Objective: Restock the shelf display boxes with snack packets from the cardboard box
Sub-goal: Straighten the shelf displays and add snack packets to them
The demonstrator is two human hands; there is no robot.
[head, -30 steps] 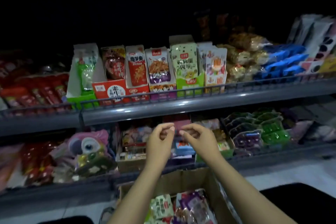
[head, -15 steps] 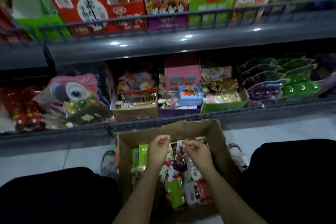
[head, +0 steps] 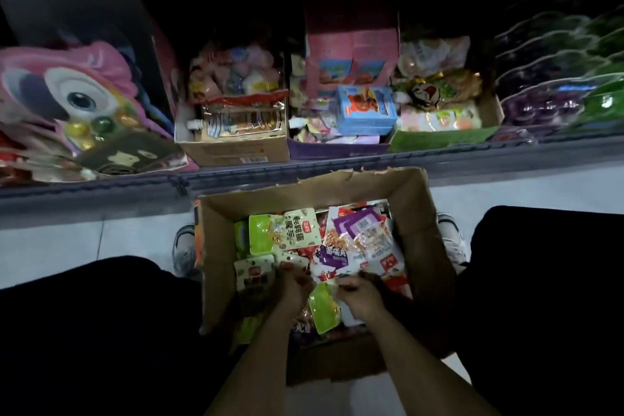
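An open cardboard box [head: 418, 213] stands on the floor between my knees, filled with several snack packets in green, purple and red. Both hands are down inside it, close together. My left hand [head: 295, 282] has its fingers curled among the packets near a pale green packet [head: 255, 275]. My right hand [head: 359, 294] pinches the top of a bright green packet [head: 322, 309]. A larger green packet [head: 283, 235] and a purple packet [head: 351, 240] lie on top further back. Whether my left hand holds anything is hidden.
The lowest shelf [head: 337, 164] runs just beyond the box, holding a brown display box [head: 233, 145], a purple display box [head: 337, 149] and a green display box [head: 439, 138]. A pink owl toy pack [head: 67, 94] sits left; purple and green jelly cups [head: 557, 101] right. My shoes flank the box.
My view has dropped from the upper shelf to the box on the floor. Both hands came down from shelf height into the box and now work among the packets.
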